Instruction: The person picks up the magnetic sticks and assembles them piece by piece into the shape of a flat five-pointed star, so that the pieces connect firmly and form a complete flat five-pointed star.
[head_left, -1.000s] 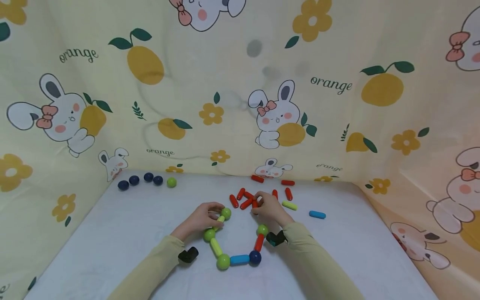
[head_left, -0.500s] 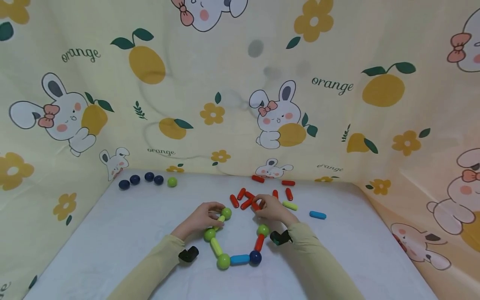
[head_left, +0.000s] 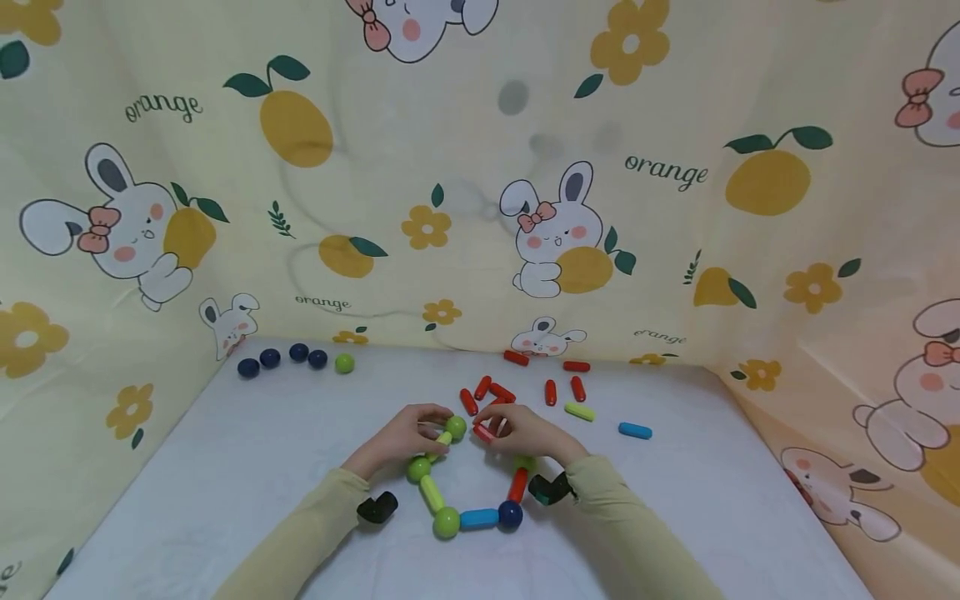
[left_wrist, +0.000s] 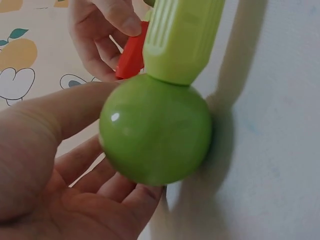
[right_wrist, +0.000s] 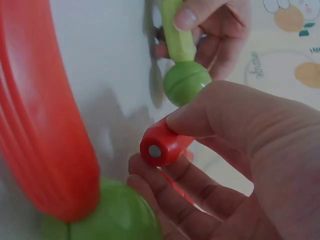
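My left hand (head_left: 401,435) pinches a yellow-green magnetic rod (right_wrist: 178,46) with a green ball (head_left: 455,427) at its far end. Between thumb and fingers of my right hand (head_left: 531,430) is a red magnetic rod (right_wrist: 162,142), its silver tip showing in the right wrist view. That rod lies just right of the green ball; whether they touch I cannot tell. From the left hand an unclosed ring runs through another yellow-green rod (head_left: 431,495), a blue rod (head_left: 479,519), a navy ball (head_left: 511,515) and a red rod (head_left: 518,485). Its last green ball is partly behind my right hand.
Several loose red rods (head_left: 468,402) lie beyond the hands. A yellow-green rod (head_left: 580,411) and a blue rod (head_left: 635,430) rest to the right. Several navy balls (head_left: 298,352) and one green ball (head_left: 344,363) sit at the back left, before the patterned cloth (head_left: 420,275).
My right hand has picked a red rod from the loose group and brought it left and nearer, beside the green ball. My left hand has stayed nearly still; that ball has shifted slightly right.
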